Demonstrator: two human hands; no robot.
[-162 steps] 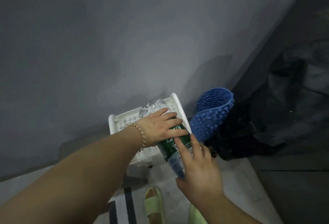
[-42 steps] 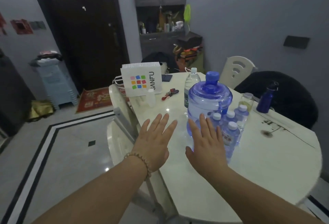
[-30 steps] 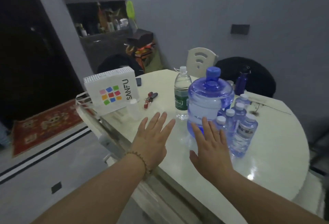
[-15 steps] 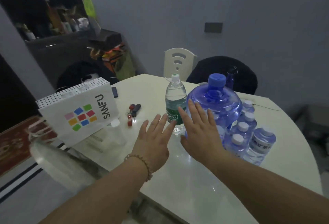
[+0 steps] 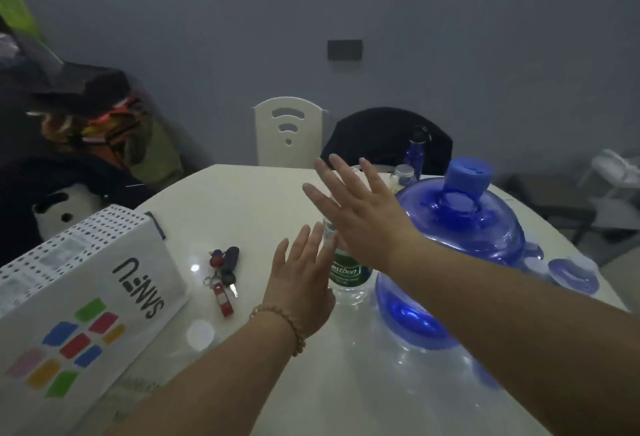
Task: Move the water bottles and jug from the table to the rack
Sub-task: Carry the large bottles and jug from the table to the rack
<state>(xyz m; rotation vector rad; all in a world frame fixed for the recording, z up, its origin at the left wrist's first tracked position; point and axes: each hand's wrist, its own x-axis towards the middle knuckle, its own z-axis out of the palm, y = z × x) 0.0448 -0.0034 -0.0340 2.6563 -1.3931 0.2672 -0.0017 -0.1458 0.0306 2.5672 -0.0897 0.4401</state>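
Nearest the camera, the white SANFU bag [image 5: 86,304] sat at the left edge of the tabletop [image 5: 242,200], with a set of keys [image 5: 223,276] lying in the open patch beside it. The left hand [image 5: 301,283] was spread flat, holding nothing, just beside the green-label bottle [image 5: 344,273]. The right hand [image 5: 360,217] was splayed wide over that bottle's top, empty too. The big blue jug [image 5: 460,228] stood right next to it, small bottles [image 5: 571,273] crowding the right edge. Farther back, bare tabletop ran up to a white chair [image 5: 289,131].
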